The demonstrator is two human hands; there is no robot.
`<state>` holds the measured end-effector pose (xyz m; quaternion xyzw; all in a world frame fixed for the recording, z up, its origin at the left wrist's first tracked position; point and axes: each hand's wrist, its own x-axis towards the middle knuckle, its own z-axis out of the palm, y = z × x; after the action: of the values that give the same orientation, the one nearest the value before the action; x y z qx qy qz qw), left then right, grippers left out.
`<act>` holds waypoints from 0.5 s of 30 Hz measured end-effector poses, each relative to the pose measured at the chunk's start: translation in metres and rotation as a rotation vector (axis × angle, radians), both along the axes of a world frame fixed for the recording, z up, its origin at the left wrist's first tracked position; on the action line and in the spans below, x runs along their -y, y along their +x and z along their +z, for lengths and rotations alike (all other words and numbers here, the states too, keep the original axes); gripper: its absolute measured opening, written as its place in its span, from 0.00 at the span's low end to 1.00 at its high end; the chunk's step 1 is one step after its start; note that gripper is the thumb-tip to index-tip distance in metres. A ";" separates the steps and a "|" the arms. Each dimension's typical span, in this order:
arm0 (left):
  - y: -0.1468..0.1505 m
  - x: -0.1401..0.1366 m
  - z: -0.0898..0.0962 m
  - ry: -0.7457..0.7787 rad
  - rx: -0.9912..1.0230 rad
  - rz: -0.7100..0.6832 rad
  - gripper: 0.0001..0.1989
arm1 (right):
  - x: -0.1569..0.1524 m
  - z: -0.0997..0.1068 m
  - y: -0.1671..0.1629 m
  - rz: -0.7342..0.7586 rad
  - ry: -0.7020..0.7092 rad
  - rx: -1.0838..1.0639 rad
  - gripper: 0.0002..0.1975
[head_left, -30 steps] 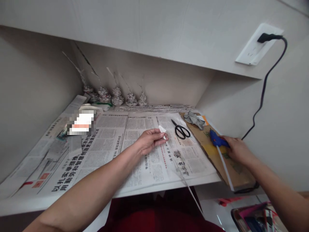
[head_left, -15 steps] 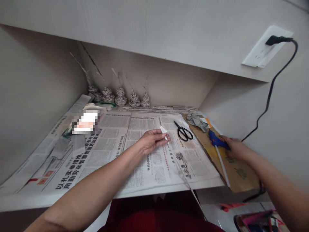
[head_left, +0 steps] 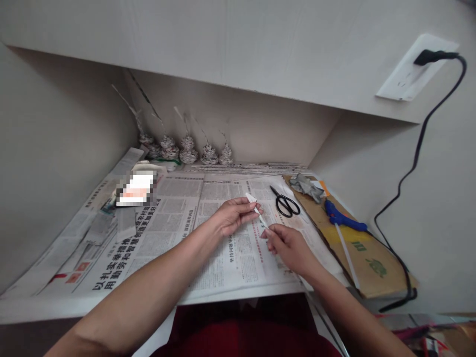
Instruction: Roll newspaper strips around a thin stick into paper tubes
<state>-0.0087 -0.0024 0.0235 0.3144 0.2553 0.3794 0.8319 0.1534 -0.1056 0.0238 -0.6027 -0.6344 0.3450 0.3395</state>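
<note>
A thin rolled paper stick (head_left: pixel 262 218) with a flared white tip runs between both my hands above the newspaper (head_left: pixel 174 208). My left hand (head_left: pixel 238 214) pinches it just below the tip, with thumb and fingers together. Lower down, my right hand (head_left: pixel 285 244) has its fingers closed around the same stick, whose far end trails past the front edge. Black-handled scissors (head_left: pixel 285 204) lie just beyond my right hand. To the right, a blue glue gun (head_left: pixel 342 220) with a white glue stick rests on a cardboard piece (head_left: pixel 366 270), touched by neither hand.
Several coiled paper gourd shapes (head_left: pixel 188 151) stand along the back wall beside a bundle of paper sticks (head_left: pixel 256 168). A blurred-out phone (head_left: pixel 137 188) leans at left. A crumpled grey cloth (head_left: pixel 307 187) lies on the cardboard. A black cord (head_left: pixel 416 148) hangs from the socket (head_left: pixel 399 82).
My right hand has let go of the glue gun and moved left to grip the paper stick. My left hand keeps its pinch. The view has shifted slightly.
</note>
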 end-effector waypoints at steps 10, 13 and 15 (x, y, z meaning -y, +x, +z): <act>0.001 0.001 -0.001 -0.006 -0.039 0.016 0.02 | 0.007 -0.004 0.000 -0.035 -0.042 -0.120 0.15; 0.001 0.001 -0.001 -0.005 -0.046 0.013 0.02 | 0.009 -0.002 -0.003 -0.078 0.057 0.021 0.15; 0.001 0.001 0.000 -0.006 -0.041 -0.001 0.02 | 0.009 -0.002 -0.004 0.002 -0.118 -0.199 0.16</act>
<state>-0.0076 -0.0039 0.0236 0.3196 0.2732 0.3719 0.8276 0.1497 -0.1142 0.0219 -0.5841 -0.5766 0.4401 0.3642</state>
